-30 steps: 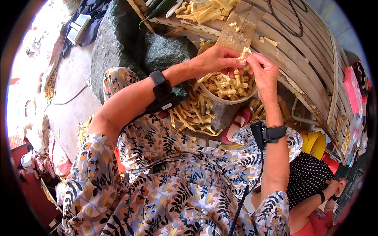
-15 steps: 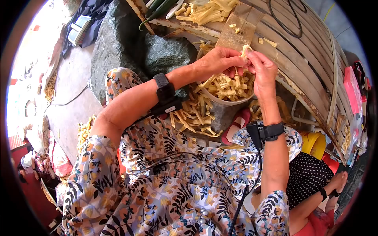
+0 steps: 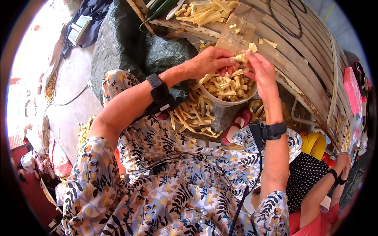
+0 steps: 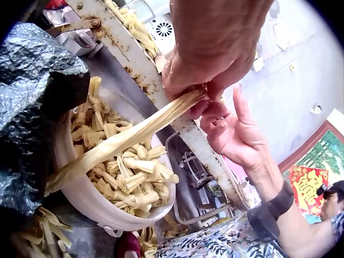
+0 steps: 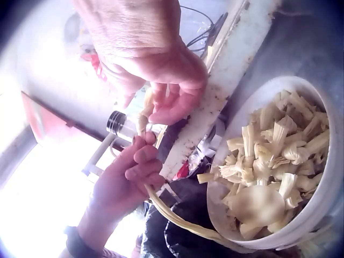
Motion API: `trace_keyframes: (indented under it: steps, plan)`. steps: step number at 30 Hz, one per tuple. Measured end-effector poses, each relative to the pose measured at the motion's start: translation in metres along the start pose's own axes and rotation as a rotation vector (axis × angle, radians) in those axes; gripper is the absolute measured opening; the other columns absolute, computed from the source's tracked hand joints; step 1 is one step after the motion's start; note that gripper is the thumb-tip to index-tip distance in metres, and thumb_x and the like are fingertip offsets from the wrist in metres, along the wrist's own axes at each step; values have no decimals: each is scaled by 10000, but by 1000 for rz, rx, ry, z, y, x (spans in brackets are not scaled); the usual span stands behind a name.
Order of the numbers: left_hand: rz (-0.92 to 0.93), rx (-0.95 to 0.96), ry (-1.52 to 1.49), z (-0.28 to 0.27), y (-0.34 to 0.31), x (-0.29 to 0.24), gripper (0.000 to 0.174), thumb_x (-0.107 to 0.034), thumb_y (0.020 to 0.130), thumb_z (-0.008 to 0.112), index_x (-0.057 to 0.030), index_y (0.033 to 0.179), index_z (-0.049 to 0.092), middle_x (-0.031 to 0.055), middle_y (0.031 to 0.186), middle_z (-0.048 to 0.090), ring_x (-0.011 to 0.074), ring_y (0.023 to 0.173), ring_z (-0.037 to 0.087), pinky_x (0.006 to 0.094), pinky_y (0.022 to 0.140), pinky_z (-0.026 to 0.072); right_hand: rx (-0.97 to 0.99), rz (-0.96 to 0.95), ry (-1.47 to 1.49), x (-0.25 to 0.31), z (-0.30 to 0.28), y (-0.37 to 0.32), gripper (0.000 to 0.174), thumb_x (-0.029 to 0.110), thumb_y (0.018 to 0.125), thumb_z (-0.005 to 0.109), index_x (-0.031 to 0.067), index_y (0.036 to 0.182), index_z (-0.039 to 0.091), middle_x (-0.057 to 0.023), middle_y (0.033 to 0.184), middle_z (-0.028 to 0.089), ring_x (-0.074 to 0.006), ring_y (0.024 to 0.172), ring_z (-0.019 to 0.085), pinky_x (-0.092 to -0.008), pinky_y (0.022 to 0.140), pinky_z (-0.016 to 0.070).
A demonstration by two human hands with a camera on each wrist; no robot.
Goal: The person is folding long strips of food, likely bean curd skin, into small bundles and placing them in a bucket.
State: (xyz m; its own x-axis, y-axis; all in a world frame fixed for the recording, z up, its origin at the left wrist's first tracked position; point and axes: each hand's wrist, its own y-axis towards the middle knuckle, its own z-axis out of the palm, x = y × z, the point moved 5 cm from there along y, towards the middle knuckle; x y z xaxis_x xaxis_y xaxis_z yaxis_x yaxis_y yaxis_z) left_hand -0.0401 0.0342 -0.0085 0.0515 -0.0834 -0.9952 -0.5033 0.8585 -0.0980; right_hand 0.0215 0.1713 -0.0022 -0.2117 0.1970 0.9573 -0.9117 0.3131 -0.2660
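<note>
In the head view my left hand [image 3: 216, 61] pinches a pale yellow strip with a knot [image 3: 241, 58] tied near one end. A short flared end [image 3: 252, 47] sticks out past the knot. The strip's long tail [image 4: 129, 138] hangs from my left fingers across the bucket in the left wrist view. My right hand [image 3: 263, 74] is close beside the knot, thumb and forefinger spread apart around its end. Below both hands, a white bucket [image 5: 317, 207] holds many knotted pale strips [image 5: 279, 140].
Loose strips [image 3: 193, 114] lie beside the bucket, near a dark plastic sheet [image 3: 167, 53]. A slatted wooden surface [image 3: 291, 59] with a rusty edge carries a board [image 3: 236, 37] and more strips [image 3: 208, 11]. Another person's arms [image 3: 321, 190] are at the lower right.
The knot now shows between my hands, its flared end further out. My right thumb and forefinger have parted from their pinch. The other person's hands have moved up.
</note>
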Motion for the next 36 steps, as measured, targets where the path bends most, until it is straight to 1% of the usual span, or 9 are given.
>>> trace_keyframes:
  steps: [5, 11, 15, 21, 26, 29, 31, 33, 36]
  plan:
    - [-29, 20, 37, 3, -1, -3, 229, -189, 898, 478, 6, 903, 598, -2, 673, 553, 52, 570, 485, 188, 546, 411, 124, -128, -45, -2, 8, -1, 176, 111, 774, 645, 17, 918, 610, 1, 673, 586, -23, 539, 487, -157, 490, 402]
    - [-147, 70, -70, -11, -11, 2, 250, -236, 894, 493, -3, 878, 583, -45, 608, 443, 37, 523, 384, 175, 467, 300, 44, -93, 64, -2, -5, 3, 152, 88, 771, 640, -14, 878, 606, -12, 664, 580, -32, 519, 486, -154, 447, 377]
    - [-177, 65, -61, -19, -16, 5, 260, -242, 896, 493, 1, 857, 576, -49, 595, 417, 37, 516, 357, 179, 457, 283, 0, -71, 88, 2, -15, 5, 149, 77, 775, 627, -5, 898, 608, -10, 656, 559, -24, 514, 459, -147, 434, 349]
    - [-195, 96, -229, -22, -23, -8, 260, -244, 898, 487, -13, 817, 576, -63, 545, 370, 27, 470, 295, 177, 432, 234, 212, -34, 241, 11, -5, 2, 157, 60, 795, 591, 24, 948, 600, 21, 640, 491, -6, 485, 356, -144, 415, 272]
    - [-66, 112, -315, -15, -41, -98, 253, -229, 910, 456, -18, 804, 548, -85, 488, 334, -4, 415, 257, 172, 402, 208, 275, -152, 354, 65, 4, -22, 140, 85, 802, 600, 9, 920, 592, 26, 614, 470, -1, 449, 318, -138, 401, 243]
    - [28, 69, -83, -16, -47, -142, 271, -230, 909, 459, 4, 824, 564, -71, 501, 392, 5, 418, 309, 158, 413, 256, 374, -266, 455, 105, 1, -37, 181, 116, 798, 625, -5, 925, 585, 22, 610, 480, 3, 439, 334, -135, 394, 250]
    - [181, -53, 143, -38, -22, -126, 263, -228, 897, 485, 4, 831, 591, -58, 542, 432, 15, 467, 361, 159, 437, 291, 166, -264, 306, 89, -12, -12, 191, 119, 791, 636, -4, 928, 586, 14, 624, 499, -3, 451, 359, -135, 398, 267]
    - [167, -192, 413, -61, 7, -83, 241, -229, 881, 518, -20, 805, 609, -53, 567, 443, 11, 517, 384, 164, 464, 306, 16, -253, 197, 62, -19, 19, 191, 126, 787, 645, 1, 920, 592, -6, 657, 536, -20, 485, 408, -146, 420, 313]
    - [213, -292, 331, -76, 31, -58, 222, -212, 860, 551, -21, 774, 623, -50, 574, 450, 21, 536, 391, 176, 490, 320, -107, -288, 220, 53, -18, 43, 194, 127, 784, 650, 1, 921, 595, -16, 671, 551, -30, 498, 421, -155, 442, 339]
